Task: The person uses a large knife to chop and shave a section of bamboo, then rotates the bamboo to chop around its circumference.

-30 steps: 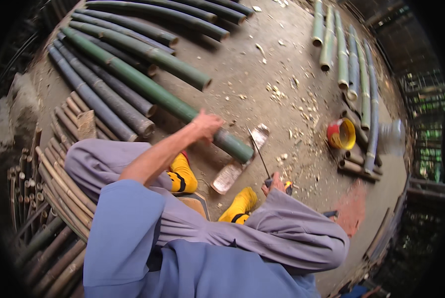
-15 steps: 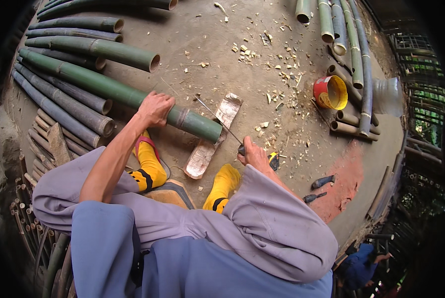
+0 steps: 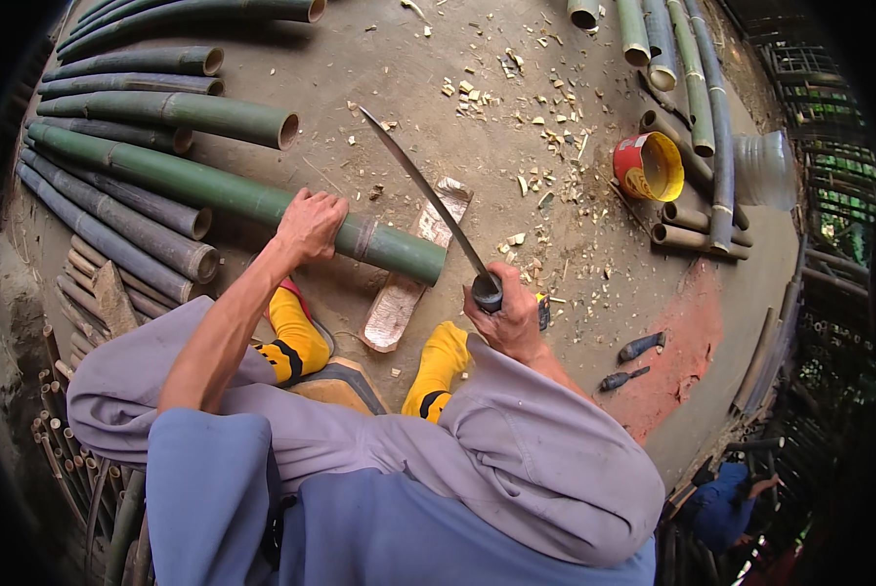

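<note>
A thick green bamboo pole (image 3: 213, 188) slants from the far left toward the middle. My left hand (image 3: 311, 225) grips it a little way behind its near-right end. That end rests over a pale, chopped wooden block (image 3: 391, 314) on the ground. In my right hand (image 3: 506, 311) is the dark handle of a long machete (image 3: 426, 195). Its blade points up and away to the left, passing above the block and beyond the bamboo's end. From this view the blade looks apart from the bamboo.
More bamboo poles (image 3: 179, 112) lie at the left and others (image 3: 697, 88) at the far right. Pale chips (image 3: 472, 95) litter the ground. A red and yellow bucket (image 3: 648, 166), a clear plastic container (image 3: 762, 171) and two dark-handled tools (image 3: 641, 347) are on the right. Another person (image 3: 721, 508) is at lower right.
The machete has swung up, its blade now larger and showing more of its flat side. My right hand has turned and risen. My left hand keeps its hold on the bamboo.
</note>
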Demonstrator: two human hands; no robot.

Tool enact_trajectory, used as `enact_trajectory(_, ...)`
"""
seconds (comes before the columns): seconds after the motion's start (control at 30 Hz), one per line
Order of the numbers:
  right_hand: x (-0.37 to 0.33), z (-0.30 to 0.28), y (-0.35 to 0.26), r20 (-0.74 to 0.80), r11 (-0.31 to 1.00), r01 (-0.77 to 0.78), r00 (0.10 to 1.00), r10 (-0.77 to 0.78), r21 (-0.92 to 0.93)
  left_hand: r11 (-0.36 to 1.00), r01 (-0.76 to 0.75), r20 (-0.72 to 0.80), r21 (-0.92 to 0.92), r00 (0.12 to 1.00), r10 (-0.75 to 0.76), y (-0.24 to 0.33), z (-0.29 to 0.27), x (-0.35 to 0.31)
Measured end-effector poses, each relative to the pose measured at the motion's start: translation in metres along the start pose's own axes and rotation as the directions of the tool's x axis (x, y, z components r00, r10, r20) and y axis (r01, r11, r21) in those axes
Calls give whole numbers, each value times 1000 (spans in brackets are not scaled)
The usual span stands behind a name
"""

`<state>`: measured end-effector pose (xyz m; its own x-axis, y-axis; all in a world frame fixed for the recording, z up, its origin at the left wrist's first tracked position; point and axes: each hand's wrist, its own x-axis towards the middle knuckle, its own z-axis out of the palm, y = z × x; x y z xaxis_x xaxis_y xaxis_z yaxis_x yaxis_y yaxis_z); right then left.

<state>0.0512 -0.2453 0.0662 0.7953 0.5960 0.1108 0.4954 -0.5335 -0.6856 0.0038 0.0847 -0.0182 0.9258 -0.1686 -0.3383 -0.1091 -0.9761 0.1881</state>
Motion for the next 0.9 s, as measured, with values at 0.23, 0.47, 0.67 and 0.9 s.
enact_trajectory(0.23,-5,15,55,450,919,-198,824,344,-341,1000,0,-27,13,1000,0,-4,-16,4)
enact_trajectory(0.47,-9,22,44,359,945,-224,884,300,-239,999,-40,-36,-15,999,40,1,-12,0)
enact_trajectory(0.67,0,15,36,326,978,-208,923,205,-27,998,-10,-145,67,989,20,11,0,-15)
enact_trajectory(0.9,-7,33,76,460,930,-185,827,323,-319,996,-17,-221,89,975,36,13,0,-9)
